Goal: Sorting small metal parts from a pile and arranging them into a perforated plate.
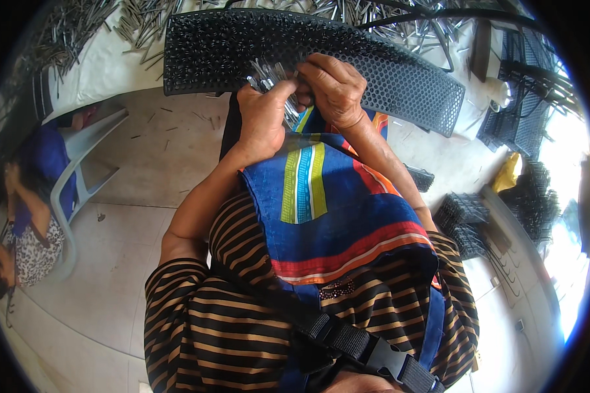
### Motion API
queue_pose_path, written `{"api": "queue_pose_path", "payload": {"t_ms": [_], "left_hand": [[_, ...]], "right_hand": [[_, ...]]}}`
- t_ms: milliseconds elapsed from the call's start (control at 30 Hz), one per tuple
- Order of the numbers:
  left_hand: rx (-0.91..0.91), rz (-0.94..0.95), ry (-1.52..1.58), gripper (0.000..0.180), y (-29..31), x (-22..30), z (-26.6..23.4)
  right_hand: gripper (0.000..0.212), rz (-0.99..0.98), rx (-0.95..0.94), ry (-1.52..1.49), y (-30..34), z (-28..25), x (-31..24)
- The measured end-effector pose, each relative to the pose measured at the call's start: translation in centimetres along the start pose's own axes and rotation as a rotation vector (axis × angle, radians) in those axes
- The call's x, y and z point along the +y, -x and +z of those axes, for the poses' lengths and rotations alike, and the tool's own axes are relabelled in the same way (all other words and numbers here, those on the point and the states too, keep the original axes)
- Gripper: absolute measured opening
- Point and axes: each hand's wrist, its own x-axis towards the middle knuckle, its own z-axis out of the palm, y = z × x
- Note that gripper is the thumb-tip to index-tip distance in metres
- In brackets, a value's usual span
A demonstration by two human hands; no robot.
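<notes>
In the head view, my left hand (pixel 262 121) has its fingers curled closed round a bunch of thin metal strips (pixel 267 77), probably gripped so they stay together, ends up. My right hand (pixel 334 88) is at the bunch, fingers drawn nearly together; I cannot tell whether they pinch a strip. The black perforated tray (pixel 413 97) lies crosswise just beyond both hands, presumably for short reaches; its left part bristles, its right holes show bare. Loose strips (pixel 144 23) litter the bench (pixel 85 75) behind.

The strips (pixel 267 76) look glossy metal, the perforated panel (pixel 413 93) matt, the apron (pixel 357 196) cloth.
</notes>
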Motion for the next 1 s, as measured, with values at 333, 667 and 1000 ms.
{"api": "queue_pose_path", "payload": {"t_ms": [333, 667, 1000], "left_hand": [[0.031, -0.007, 0.003, 0.014, -0.2, -0.5, 0.0], [0.002, -0.042, 0.051, 0.014, -0.6, -0.6, 0.1], [-0.019, -0.06, 0.069, 0.012, 0.1, -0.6, 1.0]], "right_hand": [[0.011, 0.398, 0.034, -0.088, -1.0, 0.5, 0.4], [0.009, 0.398, -0.05, -0.085, -2.3, 0.6, 0.7], [0.003, 1.081, -0.115, -0.923, -1.5, -1.8, -1.1]]}}
